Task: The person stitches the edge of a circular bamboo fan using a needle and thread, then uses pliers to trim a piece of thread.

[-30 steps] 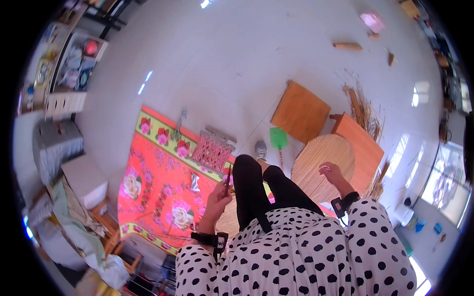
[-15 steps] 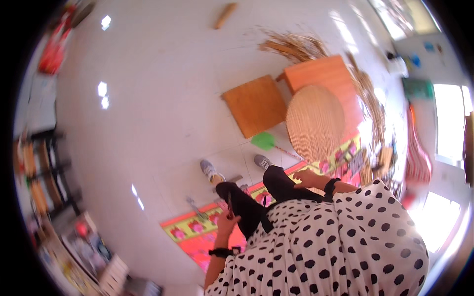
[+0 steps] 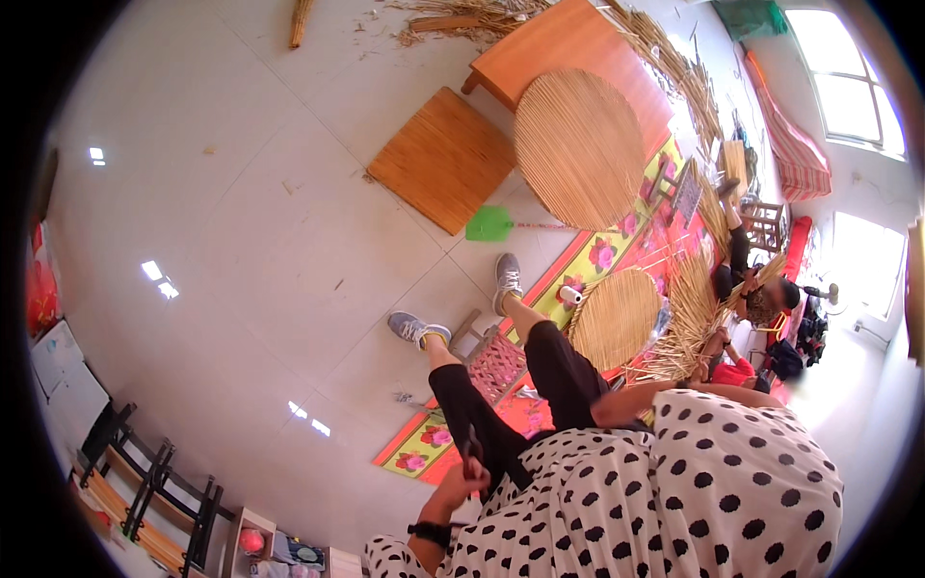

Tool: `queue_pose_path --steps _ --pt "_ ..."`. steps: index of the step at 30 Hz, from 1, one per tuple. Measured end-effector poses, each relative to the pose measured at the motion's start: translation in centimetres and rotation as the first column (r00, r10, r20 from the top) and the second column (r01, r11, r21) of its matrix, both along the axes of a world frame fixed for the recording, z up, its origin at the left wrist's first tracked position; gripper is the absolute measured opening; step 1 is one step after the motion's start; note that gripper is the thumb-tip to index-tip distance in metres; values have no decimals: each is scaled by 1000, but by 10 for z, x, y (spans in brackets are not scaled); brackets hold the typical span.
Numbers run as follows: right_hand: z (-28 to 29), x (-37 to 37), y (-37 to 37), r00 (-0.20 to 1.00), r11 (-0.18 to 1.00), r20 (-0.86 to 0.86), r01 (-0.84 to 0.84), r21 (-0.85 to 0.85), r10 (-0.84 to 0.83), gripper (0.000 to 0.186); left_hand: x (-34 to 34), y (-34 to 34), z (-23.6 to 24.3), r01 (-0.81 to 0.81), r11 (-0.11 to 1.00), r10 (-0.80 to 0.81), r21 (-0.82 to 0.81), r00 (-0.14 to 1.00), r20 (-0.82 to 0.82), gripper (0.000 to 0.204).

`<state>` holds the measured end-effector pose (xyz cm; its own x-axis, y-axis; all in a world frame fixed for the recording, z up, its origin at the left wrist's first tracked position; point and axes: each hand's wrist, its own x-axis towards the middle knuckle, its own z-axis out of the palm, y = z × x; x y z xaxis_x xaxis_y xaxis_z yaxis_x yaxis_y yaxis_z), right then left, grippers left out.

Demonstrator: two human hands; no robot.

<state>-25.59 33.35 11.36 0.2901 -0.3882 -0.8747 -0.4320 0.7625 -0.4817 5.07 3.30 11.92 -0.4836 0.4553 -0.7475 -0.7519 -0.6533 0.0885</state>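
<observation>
My left hand (image 3: 461, 484) is low beside my thigh, closed on a dark narrow tool (image 3: 471, 450) too small to identify. My right hand (image 3: 617, 408), smeared by motion, is by my right thigh; its fingers cannot be made out. Past my legs a woven pink low stool (image 3: 493, 369) stands near the flowered mat (image 3: 419, 451). A round straw disc (image 3: 617, 318) lies to the right. Another round disc (image 3: 578, 149) rests against an orange low table (image 3: 520, 39), near a square wooden board (image 3: 438, 159) and a green swatter (image 3: 489, 223).
Two other people (image 3: 761, 294) are at the right among straw bundles (image 3: 699, 323). More straw (image 3: 462, 21) and offcuts lie at the top. Wooden racks (image 3: 145, 491) and a box shelf (image 3: 252, 541) are at the lower left. A striped cloth (image 3: 795, 164) is under the windows.
The view has swung right, bringing the straw and the two people in. My feet are farther apart. My right hand has moved down to my thigh; my left still holds the tool.
</observation>
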Motion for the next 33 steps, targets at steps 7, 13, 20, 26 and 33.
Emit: queue_pose_path --steps 7,13,20,26,33 --pt "-57 -26 -52 996 999 -78 30 -33 -32 28 -24 6 -47 308 908 -232 283 934 -272 13" --pt "-246 -105 -147 447 515 -256 748 -419 -857 23 -194 -39 -193 22 798 -171 -602 966 -191 4" --pt "-300 -124 -188 81 103 149 984 149 -986 16 -236 -70 -328 -419 734 331 -535 908 -257 10" --pt "-297 -100 -180 -156 -25 267 899 438 -951 11 -219 -105 -317 -561 678 539 -476 819 -198 11" --pt "-283 -87 -163 -66 46 335 948 315 -940 10 -199 -115 -313 -654 531 566 -539 747 -348 8"
